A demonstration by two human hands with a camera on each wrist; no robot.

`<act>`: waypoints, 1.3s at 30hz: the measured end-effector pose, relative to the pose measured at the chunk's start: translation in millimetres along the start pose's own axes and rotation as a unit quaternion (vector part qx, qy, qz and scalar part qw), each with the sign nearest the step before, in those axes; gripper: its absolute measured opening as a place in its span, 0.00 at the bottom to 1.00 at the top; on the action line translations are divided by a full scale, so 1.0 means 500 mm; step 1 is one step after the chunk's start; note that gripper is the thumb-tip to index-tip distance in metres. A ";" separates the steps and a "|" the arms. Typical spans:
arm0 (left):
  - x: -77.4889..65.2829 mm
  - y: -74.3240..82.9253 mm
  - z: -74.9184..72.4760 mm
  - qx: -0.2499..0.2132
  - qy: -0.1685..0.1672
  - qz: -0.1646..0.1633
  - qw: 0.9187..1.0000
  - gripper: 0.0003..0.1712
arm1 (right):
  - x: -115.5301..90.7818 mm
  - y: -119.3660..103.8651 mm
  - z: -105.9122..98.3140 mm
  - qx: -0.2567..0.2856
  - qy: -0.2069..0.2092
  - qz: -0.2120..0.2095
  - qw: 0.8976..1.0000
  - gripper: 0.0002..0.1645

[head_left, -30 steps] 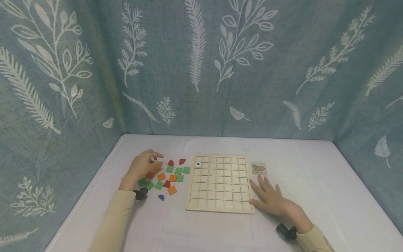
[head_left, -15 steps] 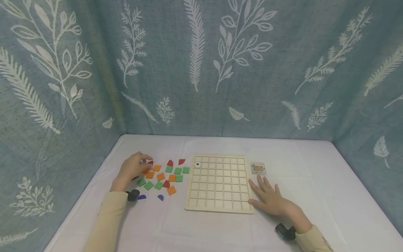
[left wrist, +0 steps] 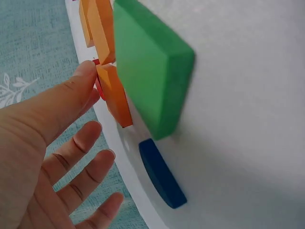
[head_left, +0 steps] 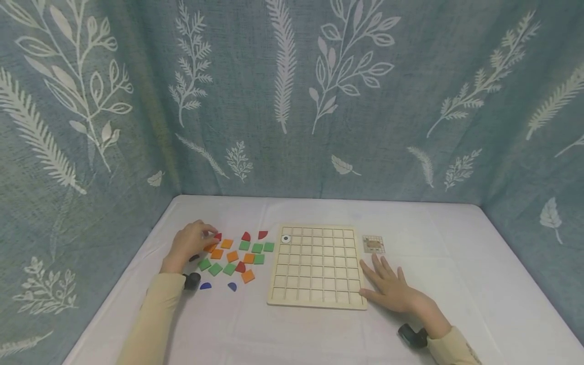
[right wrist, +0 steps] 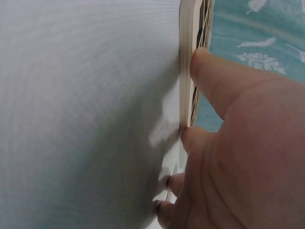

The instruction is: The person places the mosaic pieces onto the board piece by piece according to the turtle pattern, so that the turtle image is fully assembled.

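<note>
My left hand (head_left: 188, 243) is at the far-left end of the loose pieces. Its thumb and index finger pinch a red quarter-round tile (head_left: 218, 236), which shows only as a sliver (left wrist: 99, 88) in the left wrist view. The other fingers are spread apart. Just beside the fingertips lies an orange square tile (left wrist: 114, 93), with a green square tile (left wrist: 147, 67) nearer the wrist camera. My right hand (head_left: 392, 289) lies with fingers spread at the right side of the wooden grid board (head_left: 324, 307); thumb and index finger touch the board's edge (right wrist: 187, 62).
One white disc with a dark centre (head_left: 286, 239) sits in the board's top-left cell. A small picture card (head_left: 373, 244) lies right of the board. Several green, orange and red tiles spread left of it, with blue half-round pieces (head_left: 232, 287) in front. A patterned curtain (head_left: 292, 152) borders the table.
My left hand has drawn back to the left, uncovering orange tiles and a blue half-round piece, and its fingertips have come onto the red tile. The right hand stays at the board's edge.
</note>
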State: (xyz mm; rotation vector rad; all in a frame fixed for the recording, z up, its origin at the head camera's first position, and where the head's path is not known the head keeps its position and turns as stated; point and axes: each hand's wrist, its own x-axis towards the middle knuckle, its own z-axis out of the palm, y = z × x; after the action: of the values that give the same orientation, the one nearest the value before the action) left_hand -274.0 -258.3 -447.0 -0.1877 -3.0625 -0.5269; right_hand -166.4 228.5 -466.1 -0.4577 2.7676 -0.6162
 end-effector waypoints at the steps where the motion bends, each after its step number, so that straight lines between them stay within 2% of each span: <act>1: 0.002 0.001 0.000 0.004 0.000 0.001 1.000 0.16 | 0.000 0.000 0.000 0.000 -0.001 0.000 1.000 0.44; 11: 0.013 -0.001 0.007 -0.001 -0.005 0.009 1.000 0.14 | -0.003 0.001 0.000 0.002 -0.003 0.001 1.000 0.44; 19: 0.012 0.005 0.006 0.020 0.003 0.021 1.000 0.15 | -0.002 0.001 -0.002 0.000 -0.002 0.001 1.000 0.44; 30: 0.005 0.042 0.003 0.021 0.018 0.041 0.999 0.16 | -0.004 0.000 -0.003 0.002 0.000 -0.005 1.000 0.44; 39: 0.016 0.071 0.009 -0.012 -0.004 0.038 0.999 0.15 | -0.002 0.002 0.003 0.003 0.000 -0.003 1.000 0.44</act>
State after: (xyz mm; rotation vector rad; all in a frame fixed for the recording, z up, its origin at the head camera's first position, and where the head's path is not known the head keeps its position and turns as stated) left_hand -277.4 -222.5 -439.0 -0.3075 -3.0437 -0.5607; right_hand -165.2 229.2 -467.5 -0.4651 2.7653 -0.6247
